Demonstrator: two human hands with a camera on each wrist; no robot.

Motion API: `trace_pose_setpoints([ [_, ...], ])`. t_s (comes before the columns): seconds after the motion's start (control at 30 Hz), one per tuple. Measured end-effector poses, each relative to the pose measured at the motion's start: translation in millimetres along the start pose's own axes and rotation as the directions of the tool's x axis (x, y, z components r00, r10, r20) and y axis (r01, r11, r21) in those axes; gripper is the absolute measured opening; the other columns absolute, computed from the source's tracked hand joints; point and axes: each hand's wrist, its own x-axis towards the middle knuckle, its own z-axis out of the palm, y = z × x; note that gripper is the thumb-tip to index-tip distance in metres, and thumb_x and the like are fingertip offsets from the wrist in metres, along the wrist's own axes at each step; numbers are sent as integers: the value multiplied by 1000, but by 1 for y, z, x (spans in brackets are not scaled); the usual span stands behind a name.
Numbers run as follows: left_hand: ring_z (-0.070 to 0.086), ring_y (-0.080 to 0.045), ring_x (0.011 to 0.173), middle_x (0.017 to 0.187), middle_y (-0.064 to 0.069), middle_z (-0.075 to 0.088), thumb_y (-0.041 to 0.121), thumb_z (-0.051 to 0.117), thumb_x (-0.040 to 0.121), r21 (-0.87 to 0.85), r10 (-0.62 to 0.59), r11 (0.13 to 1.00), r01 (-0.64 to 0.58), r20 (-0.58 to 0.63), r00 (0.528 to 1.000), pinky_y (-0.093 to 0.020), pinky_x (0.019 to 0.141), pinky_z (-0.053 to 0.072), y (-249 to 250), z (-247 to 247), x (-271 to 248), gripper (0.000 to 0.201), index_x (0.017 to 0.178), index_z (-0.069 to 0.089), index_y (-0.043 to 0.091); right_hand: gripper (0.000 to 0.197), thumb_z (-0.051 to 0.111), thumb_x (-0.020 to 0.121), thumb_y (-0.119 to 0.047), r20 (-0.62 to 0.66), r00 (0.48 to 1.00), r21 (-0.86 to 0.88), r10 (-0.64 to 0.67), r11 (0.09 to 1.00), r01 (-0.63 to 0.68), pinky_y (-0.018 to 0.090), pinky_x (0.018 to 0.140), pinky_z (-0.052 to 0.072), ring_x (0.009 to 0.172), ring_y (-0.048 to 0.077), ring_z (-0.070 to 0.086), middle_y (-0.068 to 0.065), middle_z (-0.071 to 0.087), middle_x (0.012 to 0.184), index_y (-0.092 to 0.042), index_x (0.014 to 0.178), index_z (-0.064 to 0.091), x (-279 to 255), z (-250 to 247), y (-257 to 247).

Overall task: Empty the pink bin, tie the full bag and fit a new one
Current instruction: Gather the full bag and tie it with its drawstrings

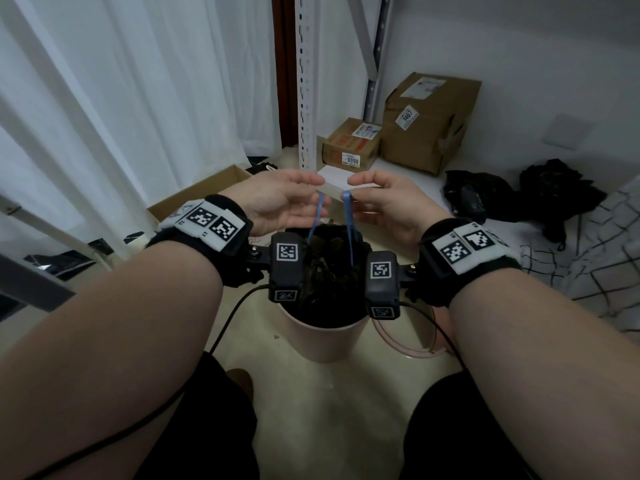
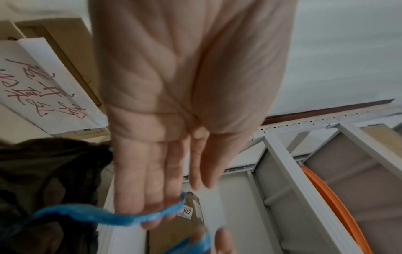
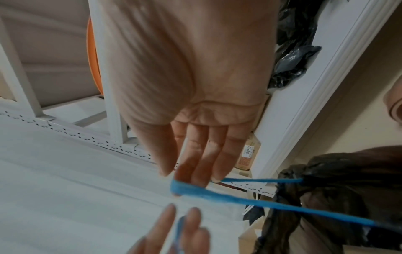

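A person looks down at a pink bin (image 1: 322,341) standing on a pale floor between their legs. Everything below is placed relative to this bin.

Nearest, both bare forearms reach forward over the bin, each wrist wrapped in a black band with white coded tags. Inside the bin sits a full black bag (image 1: 329,268), its gathered top rising above the rim. Two blue drawstring loops (image 1: 347,220) run up from the bag's neck.

Just above and beyond the bag, the left hand (image 1: 277,199) has its fingers extended, with one blue loop hooked across the fingertips (image 2: 152,221). The right hand (image 1: 384,199) mirrors it; the wrist view shows the other loop draped over straight fingertips (image 3: 195,178) and pulled taut back to the bag. Neither hand is closed around the string. The fingertips of the two hands nearly meet.

To the right of the bin, a pink ring (image 1: 408,344) lies flat on the floor.

Farther behind the bin stand a small cardboard box (image 1: 346,143) labelled 8090 and a larger box (image 1: 429,123) labelled 1467, beside a white metal shelf upright (image 1: 306,81). Crumpled black bags (image 1: 471,195) lie behind and to the right. White curtains (image 1: 121,98) hang behind and to the left.
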Motion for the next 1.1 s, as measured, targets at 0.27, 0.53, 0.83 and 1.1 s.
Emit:
trace_pose_setpoints([
  [0.27, 66, -18, 85, 79, -4, 67, 5, 49, 94, 11, 43, 999, -44, 71, 997, -28, 80, 57, 1, 14, 5, 36, 129, 50, 13, 28, 58, 86, 5, 138, 989, -86, -53, 994, 65, 14, 57, 47, 69, 4, 63, -6, 70, 80, -22, 90, 62, -2, 2, -2],
  [0.53, 69, -17, 81, 73, -2, 71, -2, 42, 95, -109, 269, 960, -256, 120, 956, -27, 83, 57, 23, 12, -9, 27, 109, 56, 16, 40, 64, 86, -12, 190, 959, -549, 211, 832, -75, 22, 67, 45, 92, 14, 56, -1, 60, 106, -17, 125, 59, 1, 7, 20],
  [0.83, 71, -13, 79, 77, -2, 74, -3, 43, 93, -62, 282, 959, -276, 148, 948, -26, 82, 58, 24, 16, -12, 28, 110, 57, 14, 33, 54, 93, -33, 203, 976, -550, 75, 833, 51, 22, 65, 44, 72, 10, 51, -1, 58, 86, -17, 119, 64, -3, 27, 14],
  [1.1, 71, -12, 81, 85, -1, 75, 2, 50, 93, 109, 241, 961, -254, 120, 963, -24, 75, 58, 24, 15, -10, 33, 117, 59, 22, 24, 51, 96, -22, 197, 979, -488, 59, 871, 46, 17, 54, 44, 55, 8, 51, -4, 55, 60, -5, 88, 66, 1, 30, 20],
])
